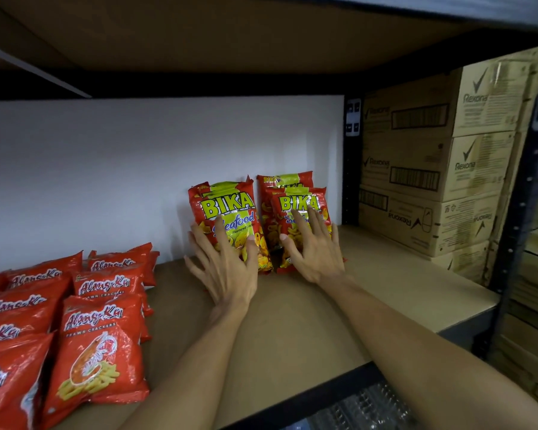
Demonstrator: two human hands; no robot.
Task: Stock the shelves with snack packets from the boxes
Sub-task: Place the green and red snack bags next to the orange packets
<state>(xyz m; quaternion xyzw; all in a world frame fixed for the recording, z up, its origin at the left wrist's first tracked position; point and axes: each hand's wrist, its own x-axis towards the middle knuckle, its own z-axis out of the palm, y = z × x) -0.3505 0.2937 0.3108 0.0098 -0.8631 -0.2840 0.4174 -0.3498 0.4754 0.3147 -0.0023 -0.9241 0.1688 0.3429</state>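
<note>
Bika snack packets (pixel 227 212), red and yellow-green, upright at the back of the shelf (pixel 292 321), leaning on the white back wall (pixel 137 166); one at left, at least two overlapped just beside it at right. Left hand (pixel 227 268): fingers (pixel 219 231) straight and spread, laid flat on the left packet. Right hand (pixel 311 252): fingers likewise spread, pressing the front right packet. Neither hand curls round anything. Prawn cracker packets (pixel 100 346), red, in leaning rows along the shelf's left side, apart from the Bika group. Rexona cartons (pixel 441 169), brown cardboard, stacked in the neighbouring bay at right.
</note>
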